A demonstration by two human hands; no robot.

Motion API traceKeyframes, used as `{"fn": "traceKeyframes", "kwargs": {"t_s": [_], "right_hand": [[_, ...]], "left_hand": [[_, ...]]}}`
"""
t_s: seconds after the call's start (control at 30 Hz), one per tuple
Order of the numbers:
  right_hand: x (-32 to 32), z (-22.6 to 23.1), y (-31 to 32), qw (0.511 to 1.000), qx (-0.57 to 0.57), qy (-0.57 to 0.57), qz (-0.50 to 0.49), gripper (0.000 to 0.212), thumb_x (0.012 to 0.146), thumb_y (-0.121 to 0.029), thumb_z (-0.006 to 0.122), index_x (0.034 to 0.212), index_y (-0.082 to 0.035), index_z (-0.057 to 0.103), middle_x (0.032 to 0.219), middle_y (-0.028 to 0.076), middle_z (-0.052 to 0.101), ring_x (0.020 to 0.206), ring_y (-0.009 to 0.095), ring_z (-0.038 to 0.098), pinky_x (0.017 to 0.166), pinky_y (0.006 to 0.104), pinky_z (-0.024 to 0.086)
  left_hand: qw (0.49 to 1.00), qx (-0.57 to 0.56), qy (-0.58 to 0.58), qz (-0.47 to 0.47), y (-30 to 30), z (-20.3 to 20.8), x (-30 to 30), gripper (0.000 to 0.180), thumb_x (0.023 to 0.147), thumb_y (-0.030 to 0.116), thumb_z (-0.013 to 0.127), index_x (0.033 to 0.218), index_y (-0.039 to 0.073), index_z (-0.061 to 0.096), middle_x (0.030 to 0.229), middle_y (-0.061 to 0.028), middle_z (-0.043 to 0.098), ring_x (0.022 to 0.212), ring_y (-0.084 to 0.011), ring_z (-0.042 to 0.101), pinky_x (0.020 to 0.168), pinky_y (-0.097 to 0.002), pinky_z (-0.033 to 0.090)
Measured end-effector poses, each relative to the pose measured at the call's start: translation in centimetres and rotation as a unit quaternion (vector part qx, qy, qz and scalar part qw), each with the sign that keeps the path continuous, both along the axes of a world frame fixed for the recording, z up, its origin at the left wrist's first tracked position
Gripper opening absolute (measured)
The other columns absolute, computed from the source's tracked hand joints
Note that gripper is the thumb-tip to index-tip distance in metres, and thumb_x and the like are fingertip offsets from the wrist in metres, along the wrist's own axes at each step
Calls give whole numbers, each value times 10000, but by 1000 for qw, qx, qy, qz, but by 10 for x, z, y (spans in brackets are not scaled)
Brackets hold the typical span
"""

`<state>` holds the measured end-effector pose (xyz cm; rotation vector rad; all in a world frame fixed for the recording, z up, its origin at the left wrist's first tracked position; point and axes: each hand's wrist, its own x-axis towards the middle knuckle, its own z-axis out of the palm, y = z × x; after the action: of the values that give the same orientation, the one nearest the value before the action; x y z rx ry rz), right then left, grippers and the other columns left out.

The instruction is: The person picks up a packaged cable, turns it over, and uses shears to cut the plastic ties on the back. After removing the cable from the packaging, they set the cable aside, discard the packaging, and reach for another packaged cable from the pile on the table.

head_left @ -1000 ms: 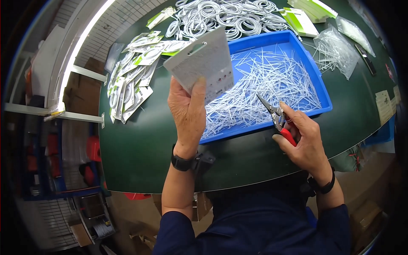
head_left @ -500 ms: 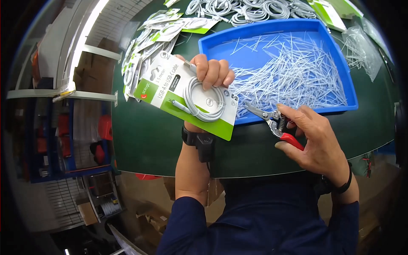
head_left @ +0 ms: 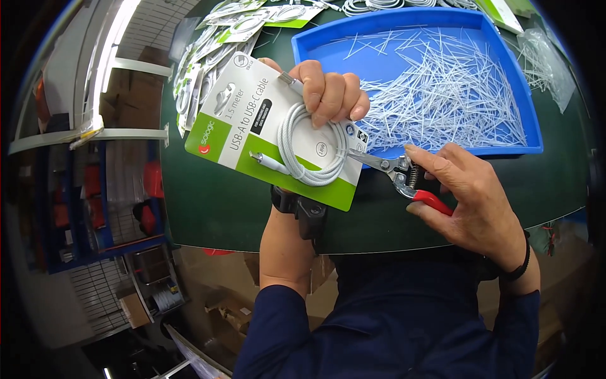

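Observation:
My left hand grips the upper right edge of a white and green cardboard packaging card, fingers curled over its front. On the card lies a coiled grey-white braided cable, its two metal plugs showing. In my right hand are red-handled pruning shears, with my thumb and fingers around the handles and a spring between them. The tips of the blades reach the right side of the coil, over the card. Whether they touch a tie there I cannot make out.
Behind my hands stands a shallow blue tray holding a heap of thin white plastic strips. Several carded cables are piled at the back left. Coiled cables lie at the far edge, and a clear plastic bag lies right of the tray.
The shears have moved left, bringing their blades from beside the card to the coil. The card now appears larger and slightly lower at its left. Both hands keep their hold.

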<state>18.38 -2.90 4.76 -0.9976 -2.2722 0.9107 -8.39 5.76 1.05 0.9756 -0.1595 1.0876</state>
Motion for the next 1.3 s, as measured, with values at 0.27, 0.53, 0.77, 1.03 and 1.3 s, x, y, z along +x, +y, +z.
{"fn": "traceKeyframes", "kwargs": {"t_s": [0.27,0.53,0.77,1.03,1.3], "right_hand": [[4,-9,-1,991,126,-20,-36,775,656,20,860,1384,-108,626,878,94,589,742,245,592,649,358,494],[19,-10,1,996,83,-23,-14,774,659,46,840,1386,-107,624,855,103,586,728,257,603,649,343,496],[27,-27,-9,994,14,83,-66,626,758,75,781,1339,-32,573,870,89,631,723,183,609,673,314,505],[-34,-29,7,971,-40,222,-80,386,841,22,780,1143,-14,543,867,83,672,747,127,673,690,283,544],[-44,-24,6,982,41,169,-78,368,843,24,779,1127,-13,547,864,98,672,727,175,718,665,294,562]], "left_hand": [[999,-16,32,23,-5,-6,14,683,1110,578,133,789,126,533,633,0,480,693,-164,404,775,-383,443],[997,-49,12,51,-13,-6,24,685,1115,562,107,748,140,504,616,4,444,663,-160,388,763,-382,444],[988,-13,46,147,-21,-24,56,668,1119,530,116,724,146,495,736,-25,500,791,-187,447,910,-404,434],[965,-44,85,242,-34,-22,69,631,1124,507,166,721,129,473,982,-90,521,1028,-213,470,1061,-399,369],[959,7,114,261,-37,-25,64,570,1108,510,275,720,131,450,1046,-83,516,1107,-225,461,1083,-393,334]]}}
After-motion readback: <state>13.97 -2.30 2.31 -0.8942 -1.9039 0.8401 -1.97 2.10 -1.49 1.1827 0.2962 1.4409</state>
